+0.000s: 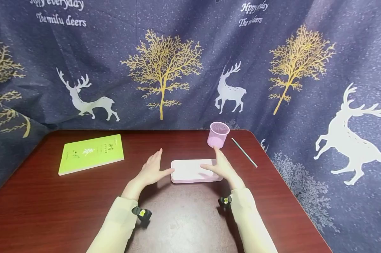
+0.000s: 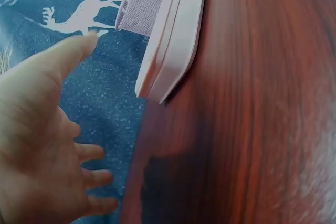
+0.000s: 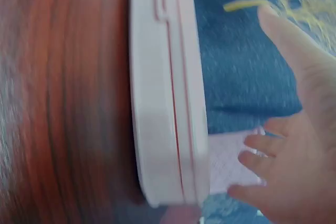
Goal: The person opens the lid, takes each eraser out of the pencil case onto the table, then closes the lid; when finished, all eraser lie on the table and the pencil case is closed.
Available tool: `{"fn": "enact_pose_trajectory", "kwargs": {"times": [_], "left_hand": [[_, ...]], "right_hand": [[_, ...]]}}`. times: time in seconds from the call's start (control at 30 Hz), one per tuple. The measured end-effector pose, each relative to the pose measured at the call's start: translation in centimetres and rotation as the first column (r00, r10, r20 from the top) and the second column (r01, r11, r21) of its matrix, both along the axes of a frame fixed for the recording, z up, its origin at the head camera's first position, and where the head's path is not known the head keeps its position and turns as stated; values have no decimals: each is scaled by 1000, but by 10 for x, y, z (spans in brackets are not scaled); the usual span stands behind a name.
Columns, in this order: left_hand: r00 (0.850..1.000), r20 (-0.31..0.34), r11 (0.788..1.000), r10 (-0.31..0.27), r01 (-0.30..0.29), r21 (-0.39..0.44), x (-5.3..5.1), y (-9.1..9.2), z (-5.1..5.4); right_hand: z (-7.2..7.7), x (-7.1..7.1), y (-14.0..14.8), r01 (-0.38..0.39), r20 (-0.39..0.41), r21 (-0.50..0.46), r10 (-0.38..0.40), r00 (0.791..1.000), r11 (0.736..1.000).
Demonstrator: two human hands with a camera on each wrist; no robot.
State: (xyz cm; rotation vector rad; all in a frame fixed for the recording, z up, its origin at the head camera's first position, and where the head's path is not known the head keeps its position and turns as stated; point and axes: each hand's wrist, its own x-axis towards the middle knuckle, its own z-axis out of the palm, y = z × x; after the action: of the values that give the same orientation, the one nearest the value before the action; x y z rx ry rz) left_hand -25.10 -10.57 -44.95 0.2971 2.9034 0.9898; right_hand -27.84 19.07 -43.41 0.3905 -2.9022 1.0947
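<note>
A pale pink, flat pencil case (image 1: 190, 170) lies on the table, its lid closed; a seam and a latch show along its side (image 3: 157, 93). My left hand (image 1: 151, 171) is beside its left end, fingers spread, the thumb tip close to the edge; in the left wrist view, the hand (image 2: 42, 145) is apart from the case (image 2: 176, 40). Over its right end hovers my right hand (image 1: 222, 167), thumb above the lid and fingers extended. In the right wrist view, a gap shows between that hand (image 3: 299, 156) and the case. Neither hand holds anything.
Behind the right hand stands a pink mesh pen cup (image 1: 217, 135). A thin grey-blue pencil (image 1: 244, 152) lies to its right. At the back left is a green book (image 1: 92, 154). A patterned cloth (image 1: 190, 88) hangs behind the dark red table (image 1: 67, 211).
</note>
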Motion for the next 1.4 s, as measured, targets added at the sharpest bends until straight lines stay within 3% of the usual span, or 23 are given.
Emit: {"fn": "enact_pose_trajectory", "kwargs": {"times": [0.1,0.2,0.33,0.47,0.57,0.73,0.97,1.2,1.4], "left_hand": [[998,38,994,-40,36,103,0,0,-5],[997,51,985,-64,55,164,1,-1,-10],[995,39,967,-90,78,241,1,1,-18],[985,104,904,-140,84,418,1,4,-21],[968,174,857,-180,67,511,2,7,-20],[959,194,834,-208,70,548,3,11,-22],[968,178,848,-175,57,527,-2,17,-25],[974,189,864,-126,14,502,-3,21,-26],[981,156,872,-113,23,490,-7,21,-29]], "right_hand": [[-3,0,15,-25,121,-128,41,992,991],[-6,3,29,-39,230,-260,101,968,965],[-11,5,45,-68,306,-340,179,935,938],[-17,5,60,-117,346,-384,260,901,916],[-21,5,68,-154,361,-402,310,879,903],[-25,3,74,-196,338,-390,338,878,900],[-29,-1,72,-226,325,-411,373,869,883],[-37,-2,76,-322,224,-392,429,875,862],[-38,-3,73,-254,266,-415,383,885,874]]}}
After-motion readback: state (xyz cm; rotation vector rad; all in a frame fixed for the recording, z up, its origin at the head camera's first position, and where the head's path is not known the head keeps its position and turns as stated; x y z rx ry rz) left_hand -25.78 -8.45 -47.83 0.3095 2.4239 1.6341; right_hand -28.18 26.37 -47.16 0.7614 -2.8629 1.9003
